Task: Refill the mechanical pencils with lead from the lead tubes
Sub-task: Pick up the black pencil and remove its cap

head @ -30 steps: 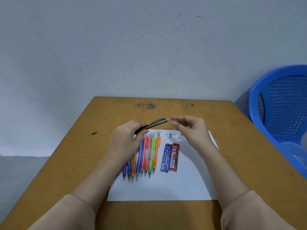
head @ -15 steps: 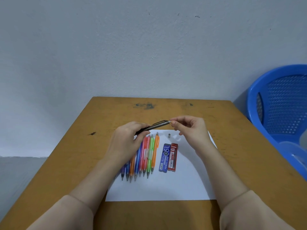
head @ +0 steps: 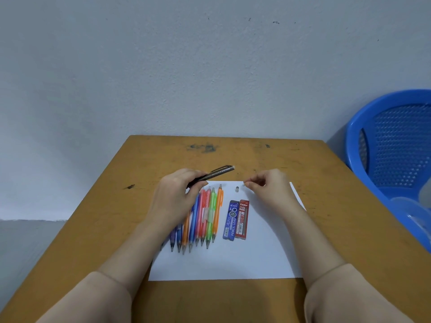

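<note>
My left hand (head: 177,201) grips a dark mechanical pencil (head: 219,172) by its lower barrel, with the clip end pointing up and right above the paper. To its right, my right hand (head: 270,190) hovers low over the paper's far edge and pinches a tiny pale piece (head: 243,184) between thumb and fingertips. A small grey cap (head: 237,189) lies on the paper just left of that pinch. Several coloured pencils (head: 205,217) lie side by side, partly hidden under my left hand. A blue lead tube (head: 232,220) and a red lead tube (head: 242,220) lie beside them.
A white sheet of paper (head: 256,257) lies on the worn wooden table (head: 338,217), which stands against a grey wall. A blue plastic chair (head: 396,141) stands off the table's right side.
My right hand pinched the pencil's clip end, then drew away to the right and down toward the paper with a tiny piece. The left hand and pencil stayed almost still.
</note>
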{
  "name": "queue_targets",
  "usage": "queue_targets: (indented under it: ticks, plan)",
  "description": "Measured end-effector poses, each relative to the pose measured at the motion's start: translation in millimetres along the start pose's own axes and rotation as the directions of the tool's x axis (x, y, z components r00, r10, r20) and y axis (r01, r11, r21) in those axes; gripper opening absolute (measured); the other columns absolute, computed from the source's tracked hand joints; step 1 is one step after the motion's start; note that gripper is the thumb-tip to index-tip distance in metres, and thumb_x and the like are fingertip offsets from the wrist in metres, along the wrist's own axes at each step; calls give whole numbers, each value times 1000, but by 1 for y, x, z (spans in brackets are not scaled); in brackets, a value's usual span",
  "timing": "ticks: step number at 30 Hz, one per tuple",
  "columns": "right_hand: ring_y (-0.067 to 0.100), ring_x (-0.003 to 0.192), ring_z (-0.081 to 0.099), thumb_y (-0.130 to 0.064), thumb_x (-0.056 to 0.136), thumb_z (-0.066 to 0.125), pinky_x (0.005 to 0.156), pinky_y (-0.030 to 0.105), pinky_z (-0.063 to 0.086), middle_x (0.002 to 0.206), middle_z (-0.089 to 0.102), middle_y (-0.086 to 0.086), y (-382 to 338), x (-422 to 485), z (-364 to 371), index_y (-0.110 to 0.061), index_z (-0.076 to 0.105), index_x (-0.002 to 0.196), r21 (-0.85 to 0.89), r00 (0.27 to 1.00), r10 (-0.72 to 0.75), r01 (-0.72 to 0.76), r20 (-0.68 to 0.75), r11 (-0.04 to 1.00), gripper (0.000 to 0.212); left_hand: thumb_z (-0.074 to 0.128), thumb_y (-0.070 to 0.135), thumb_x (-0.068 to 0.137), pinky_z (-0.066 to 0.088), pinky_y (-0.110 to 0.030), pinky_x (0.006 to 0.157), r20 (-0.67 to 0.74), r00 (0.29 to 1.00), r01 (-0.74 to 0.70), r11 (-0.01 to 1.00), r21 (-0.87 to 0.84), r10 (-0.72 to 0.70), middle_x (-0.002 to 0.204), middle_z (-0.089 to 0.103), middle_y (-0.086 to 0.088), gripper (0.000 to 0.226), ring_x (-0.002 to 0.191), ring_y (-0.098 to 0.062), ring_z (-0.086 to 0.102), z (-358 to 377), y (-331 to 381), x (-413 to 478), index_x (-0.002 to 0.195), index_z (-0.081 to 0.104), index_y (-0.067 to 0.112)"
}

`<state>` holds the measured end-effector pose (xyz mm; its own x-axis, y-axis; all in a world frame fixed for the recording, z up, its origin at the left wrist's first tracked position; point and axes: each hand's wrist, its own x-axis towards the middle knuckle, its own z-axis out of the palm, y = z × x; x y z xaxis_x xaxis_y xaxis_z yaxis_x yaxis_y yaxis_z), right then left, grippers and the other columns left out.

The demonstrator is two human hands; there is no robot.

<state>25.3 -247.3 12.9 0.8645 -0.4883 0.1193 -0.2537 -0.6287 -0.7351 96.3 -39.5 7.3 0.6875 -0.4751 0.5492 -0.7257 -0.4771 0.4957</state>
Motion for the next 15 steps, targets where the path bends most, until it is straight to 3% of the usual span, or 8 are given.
queue_targets:
  ticks: [5, 15]
  plan:
    - [12, 80, 60, -16, 89, 64, 71, 28, 50, 88, 70, 2, -1, -2, 7, -13, 76, 90, -139, 997, 10, 0, 73, 990, 13, 65, 22, 89, 49, -22, 79, -10, 1000, -6, 1000, -1, 5, 103, 69, 5, 26, 89, -2, 57, 1, 0, 0, 113, 68, 16]
    - [10, 76, 56, -18, 90, 62, 67, 26, 45, 90, 70, 2, -3, -2, 11, -14, 76, 93, -187, 999, 14, -5, 46, 982, 14, 65, 22, 89, 50, -22, 80, 0, 1000, -21, 1000, 2, 21, 104, 69, 6, 25, 89, -2, 57, 1, 0, 0, 112, 69, 16]
